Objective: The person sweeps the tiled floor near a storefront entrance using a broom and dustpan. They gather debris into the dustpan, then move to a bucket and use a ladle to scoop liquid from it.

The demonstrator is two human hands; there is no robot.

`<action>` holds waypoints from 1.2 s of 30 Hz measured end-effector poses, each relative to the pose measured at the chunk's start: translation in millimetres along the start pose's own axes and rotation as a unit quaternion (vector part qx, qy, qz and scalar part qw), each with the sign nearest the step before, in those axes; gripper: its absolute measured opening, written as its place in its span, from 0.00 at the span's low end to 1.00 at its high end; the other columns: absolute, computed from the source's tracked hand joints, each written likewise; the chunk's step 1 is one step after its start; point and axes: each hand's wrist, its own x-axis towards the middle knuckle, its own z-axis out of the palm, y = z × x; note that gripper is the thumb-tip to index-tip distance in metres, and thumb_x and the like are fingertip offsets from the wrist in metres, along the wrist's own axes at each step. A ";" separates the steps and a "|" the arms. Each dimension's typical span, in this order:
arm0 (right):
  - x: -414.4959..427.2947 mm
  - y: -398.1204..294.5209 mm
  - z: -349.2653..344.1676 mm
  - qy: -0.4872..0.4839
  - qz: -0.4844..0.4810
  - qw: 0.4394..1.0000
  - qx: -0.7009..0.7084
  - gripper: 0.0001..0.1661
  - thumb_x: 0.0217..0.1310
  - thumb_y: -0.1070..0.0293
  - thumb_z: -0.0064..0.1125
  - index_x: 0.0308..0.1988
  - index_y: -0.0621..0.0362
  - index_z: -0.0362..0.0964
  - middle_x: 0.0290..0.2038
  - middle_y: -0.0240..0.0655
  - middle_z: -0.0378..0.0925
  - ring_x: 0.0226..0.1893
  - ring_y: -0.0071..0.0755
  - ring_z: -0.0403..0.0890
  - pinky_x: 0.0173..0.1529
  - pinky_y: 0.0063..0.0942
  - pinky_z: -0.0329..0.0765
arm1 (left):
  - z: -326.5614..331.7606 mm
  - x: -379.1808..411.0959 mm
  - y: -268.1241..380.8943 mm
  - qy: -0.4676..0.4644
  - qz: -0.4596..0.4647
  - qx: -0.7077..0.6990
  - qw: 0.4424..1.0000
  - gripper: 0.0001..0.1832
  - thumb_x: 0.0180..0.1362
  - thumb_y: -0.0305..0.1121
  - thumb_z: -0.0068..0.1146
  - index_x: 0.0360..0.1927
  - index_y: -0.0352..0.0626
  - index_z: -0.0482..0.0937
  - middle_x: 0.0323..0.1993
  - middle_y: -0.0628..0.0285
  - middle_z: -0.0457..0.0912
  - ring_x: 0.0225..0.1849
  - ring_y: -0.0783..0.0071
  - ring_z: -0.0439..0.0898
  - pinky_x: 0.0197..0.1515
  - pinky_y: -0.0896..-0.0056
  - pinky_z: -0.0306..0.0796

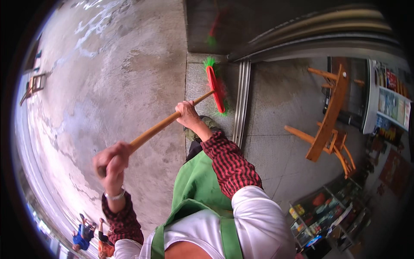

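Note:
A broom's wooden handle (155, 130) slants across the view, with both my hands closed around it. At its upper end, near the left side, is my left hand (113, 160), slightly blurred. Lower down the shaft, closer to the head, my right hand (188, 113) grips it. The broom's red plastic head (212, 79) has green bristles (209, 61) and lies over a grey stone doorstep (196, 77), beside a metal door track (242, 97). My shoe (207, 124) stands just below the broom head, partly hidden by my right forearm.
Beyond the track, a wooden bench (330, 119) stands on the tiled floor near a wooden chair (344, 152). Shelves with goods (393, 103) and a display case (302, 223) are at the right. Stained concrete (129, 81) extends left, where people (82, 238) appear at the lower edge.

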 end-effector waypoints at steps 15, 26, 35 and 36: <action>33.5 -85.0 -53.9 0.046 -0.140 0.971 0.189 0.08 0.37 0.68 0.52 0.14 0.54 0.62 0.18 0.35 0.69 0.26 0.39 0.74 0.34 0.36 0.65 | 88.0 5.2 102.7 -0.141 0.295 0.076 0.942 0.20 0.48 0.37 0.53 0.08 0.45 0.60 0.07 0.67 0.64 0.08 0.73 0.62 0.19 0.71 0.61; -151.3 69.5 -265.0 0.066 0.038 0.997 -0.016 0.05 0.35 0.71 0.52 0.14 0.55 0.64 0.17 0.36 0.69 0.23 0.41 0.73 0.33 0.35 0.64 | 254.9 3.0 72.2 -0.116 0.126 -0.143 0.975 0.20 0.52 0.30 0.42 0.06 0.49 0.55 0.05 0.72 0.58 0.06 0.79 0.57 0.18 0.74 0.56; -237.3 219.3 -343.5 0.071 -0.011 0.994 0.085 0.03 0.37 0.73 0.51 0.17 0.56 0.64 0.17 0.39 0.70 0.23 0.44 0.74 0.34 0.39 0.66 | 507.7 -19.7 64.8 -0.112 0.095 -0.043 0.988 0.21 0.55 0.38 0.46 0.09 0.50 0.56 0.08 0.73 0.60 0.10 0.80 0.57 0.22 0.74 0.54; -243.2 224.1 -345.1 0.070 -0.008 0.995 0.076 0.03 0.37 0.72 0.51 0.17 0.57 0.65 0.17 0.40 0.70 0.23 0.44 0.74 0.32 0.40 0.67 | 528.3 -15.1 68.2 -0.137 0.094 -0.054 0.985 0.21 0.55 0.37 0.45 0.09 0.50 0.55 0.08 0.73 0.60 0.10 0.80 0.57 0.21 0.74 0.54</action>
